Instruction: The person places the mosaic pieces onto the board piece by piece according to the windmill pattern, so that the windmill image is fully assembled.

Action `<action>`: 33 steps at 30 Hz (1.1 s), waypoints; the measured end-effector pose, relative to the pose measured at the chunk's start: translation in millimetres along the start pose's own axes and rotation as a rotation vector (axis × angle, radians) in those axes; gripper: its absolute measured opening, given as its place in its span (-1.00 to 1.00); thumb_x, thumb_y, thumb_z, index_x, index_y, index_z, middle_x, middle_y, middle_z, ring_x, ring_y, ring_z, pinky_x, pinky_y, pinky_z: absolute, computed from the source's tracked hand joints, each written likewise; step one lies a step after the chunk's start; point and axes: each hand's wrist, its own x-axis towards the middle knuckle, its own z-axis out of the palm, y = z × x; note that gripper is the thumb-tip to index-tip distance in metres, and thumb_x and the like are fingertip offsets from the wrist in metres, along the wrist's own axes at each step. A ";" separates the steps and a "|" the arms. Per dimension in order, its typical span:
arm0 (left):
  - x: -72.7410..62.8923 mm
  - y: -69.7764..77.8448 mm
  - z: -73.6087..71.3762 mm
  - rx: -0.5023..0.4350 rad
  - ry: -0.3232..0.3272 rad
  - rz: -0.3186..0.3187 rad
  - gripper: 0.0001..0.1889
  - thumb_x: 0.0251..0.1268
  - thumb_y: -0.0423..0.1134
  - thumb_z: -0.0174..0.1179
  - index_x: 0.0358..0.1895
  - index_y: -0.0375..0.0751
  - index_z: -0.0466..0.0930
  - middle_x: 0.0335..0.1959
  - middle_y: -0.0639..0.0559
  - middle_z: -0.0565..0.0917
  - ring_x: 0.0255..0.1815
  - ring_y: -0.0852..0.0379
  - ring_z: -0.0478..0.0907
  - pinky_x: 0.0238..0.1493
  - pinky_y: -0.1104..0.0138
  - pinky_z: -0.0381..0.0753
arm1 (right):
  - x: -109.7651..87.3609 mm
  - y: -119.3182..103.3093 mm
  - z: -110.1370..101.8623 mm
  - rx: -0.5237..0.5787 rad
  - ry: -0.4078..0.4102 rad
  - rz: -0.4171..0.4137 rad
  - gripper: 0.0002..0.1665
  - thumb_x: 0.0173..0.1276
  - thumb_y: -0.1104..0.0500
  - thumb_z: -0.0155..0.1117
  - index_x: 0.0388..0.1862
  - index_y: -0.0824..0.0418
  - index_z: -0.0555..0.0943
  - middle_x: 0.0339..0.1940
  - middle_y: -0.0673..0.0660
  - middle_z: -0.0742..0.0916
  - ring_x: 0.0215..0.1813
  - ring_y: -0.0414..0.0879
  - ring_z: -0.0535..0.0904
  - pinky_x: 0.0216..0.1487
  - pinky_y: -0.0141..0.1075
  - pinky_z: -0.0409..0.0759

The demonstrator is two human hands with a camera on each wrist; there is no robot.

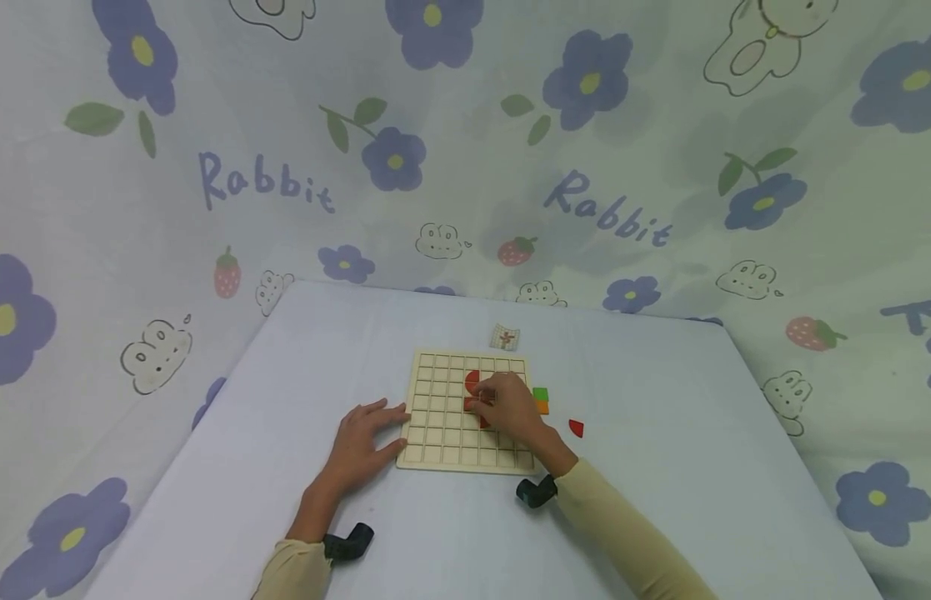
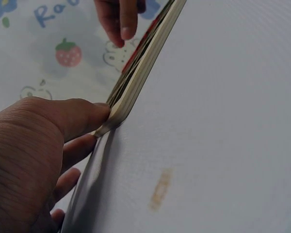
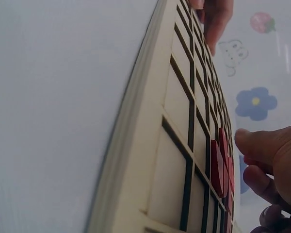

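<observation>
A pale wooden grid board point(image 1: 435, 442) lies flat on the table. My left hand point(image 1: 360, 446) rests at its left side, fingers spread, the thumb and a fingertip touching the edge; in the left wrist view the thumb point(image 2: 87, 116) lies against the board's corner. Over the right half of the board is my right hand point(image 1: 510, 408), its thumb and fingers bent close to several red pieces point(image 1: 473, 377) set in the squares. A reddish sliver shows between thumb and finger in the right wrist view; whether it is a held piece is unclear. The hand hides part of the grid.
Right of the board lie a green square point(image 1: 540, 393), an orange square point(image 1: 543, 407) and a loose red quarter-round piece point(image 1: 576, 428). A small card with a printed grid pattern point(image 1: 505, 337) lies behind the board. Patterned cloth point(image 1: 465, 200) hangs behind the table.
</observation>
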 end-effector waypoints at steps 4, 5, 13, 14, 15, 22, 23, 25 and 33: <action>-0.5 -1.0 0.7 0.012 0.007 -0.001 -0.58 0.11 -0.26 0.45 0.09 -0.05 0.67 0.23 0.06 0.59 0.37 -0.13 0.33 0.37 -0.13 0.09 | 0.2 -0.8 0.7 -0.115 -0.013 -0.049 -0.88 0.21 0.08 0.50 -0.30 0.06 0.82 -0.56 -0.16 0.57 -0.40 -0.20 0.34 -0.46 -0.38 0.32; -0.6 -1.0 0.8 0.011 0.011 0.004 -0.58 0.10 -0.26 0.45 0.09 -0.06 0.67 0.23 0.05 0.59 0.36 -0.13 0.33 0.37 -0.13 0.09 | 0.3 -0.7 1.1 -0.133 -0.012 -0.057 -0.91 0.22 0.09 0.49 -0.32 0.05 0.83 -0.54 -0.15 0.58 -0.41 -0.21 0.33 -0.48 -0.38 0.31; 0.0 -1.5 1.7 -0.007 0.000 0.005 -0.58 0.11 -0.26 0.45 0.09 -0.08 0.67 0.23 0.06 0.59 0.38 -0.14 0.32 0.38 -0.12 0.07 | 0.0 -1.2 0.0 -0.167 -0.016 -0.061 -0.93 0.25 0.11 0.45 -0.33 0.04 0.83 -0.49 -0.17 0.64 -0.40 -0.24 0.36 -0.35 -0.35 0.33; 0.1 -1.4 1.6 -0.004 -0.008 0.001 -0.59 0.13 -0.26 0.44 0.10 -0.07 0.67 0.24 0.07 0.58 0.38 -0.13 0.31 0.39 -0.12 0.06 | -0.3 -1.4 -1.2 -0.155 -0.017 -0.056 -0.93 0.25 0.11 0.46 -0.33 0.04 0.83 -0.49 -0.17 0.65 -0.39 -0.24 0.38 -0.33 -0.34 0.35; 0.2 -1.2 1.4 -0.001 -0.013 -0.002 -0.59 0.13 -0.25 0.44 0.10 -0.07 0.66 0.25 0.07 0.58 0.38 -0.13 0.31 0.39 -0.12 0.06 | -0.7 -1.6 -2.6 -0.141 -0.018 -0.045 -0.93 0.24 0.12 0.46 -0.31 0.05 0.83 -0.49 -0.17 0.66 -0.39 -0.23 0.39 -0.32 -0.33 0.37; 0.0 -0.3 -0.3 -0.012 0.002 -0.015 -0.60 0.12 -0.25 0.44 0.08 -0.06 0.67 0.23 0.06 0.59 0.37 -0.14 0.32 0.38 -0.14 0.06 | -10.1 2.5 -21.5 -0.007 -0.024 0.076 -0.84 0.22 0.15 0.48 -0.20 0.11 0.80 -0.32 -0.08 0.73 -0.18 -0.17 0.55 -0.13 -0.23 0.56; 0.0 -0.5 0.0 -0.017 0.003 -0.008 -0.60 0.12 -0.25 0.44 0.08 -0.06 0.67 0.23 0.05 0.59 0.37 -0.15 0.32 0.38 -0.15 0.06 | -13.1 4.9 -25.2 -0.016 -0.027 0.101 -0.83 0.22 0.14 0.48 -0.20 0.11 0.80 -0.33 -0.09 0.72 -0.18 -0.17 0.55 -0.15 -0.24 0.57; 0.2 -1.3 1.3 -0.021 -0.005 -0.004 -0.60 0.13 -0.25 0.43 0.09 -0.05 0.67 0.24 0.06 0.58 0.38 -0.14 0.32 0.38 -0.14 0.06 | -20.9 10.4 -33.6 -0.032 -0.039 0.152 -0.81 0.21 0.14 0.48 -0.18 0.12 0.79 -0.34 -0.07 0.70 -0.22 -0.15 0.55 -0.21 -0.22 0.57; 0.3 -2.5 2.4 -0.003 0.000 0.014 -0.59 0.11 -0.27 0.45 0.08 -0.07 0.67 0.22 0.07 0.60 0.37 -0.14 0.33 0.38 -0.14 0.05 | -50.3 40.0 -73.3 -0.120 -0.125 0.360 -0.59 0.16 0.09 0.52 -0.02 0.19 0.71 -0.21 0.08 0.68 -0.26 -0.07 0.55 -0.36 -0.21 0.56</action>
